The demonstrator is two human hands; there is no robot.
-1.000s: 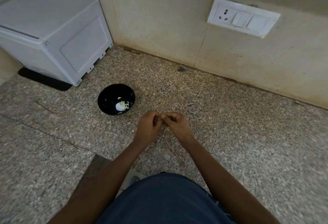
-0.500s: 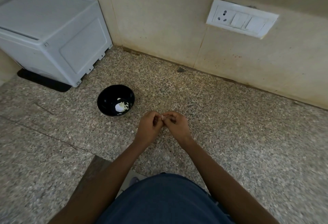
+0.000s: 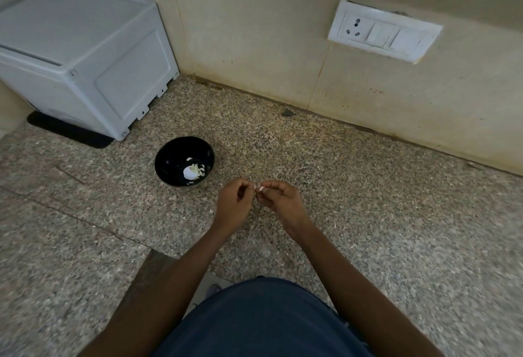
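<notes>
While left hand point(image 3: 233, 206) and right hand point(image 3: 283, 203) pinch a white scrap point(image 3: 259, 187), speckled granite counter point(image 3: 368, 201), beige tiled wall point(image 3: 254, 45), switchboard point(image 3: 382, 32)

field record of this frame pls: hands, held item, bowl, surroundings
left hand: fingers curled, pinches white bit
right hand: pinches the same bit from the other side
white bit: small, held above counter, apart from bowl
bowl: black, on counter, holds white pieces
background: white appliance at far left, switch plate on wall
</notes>
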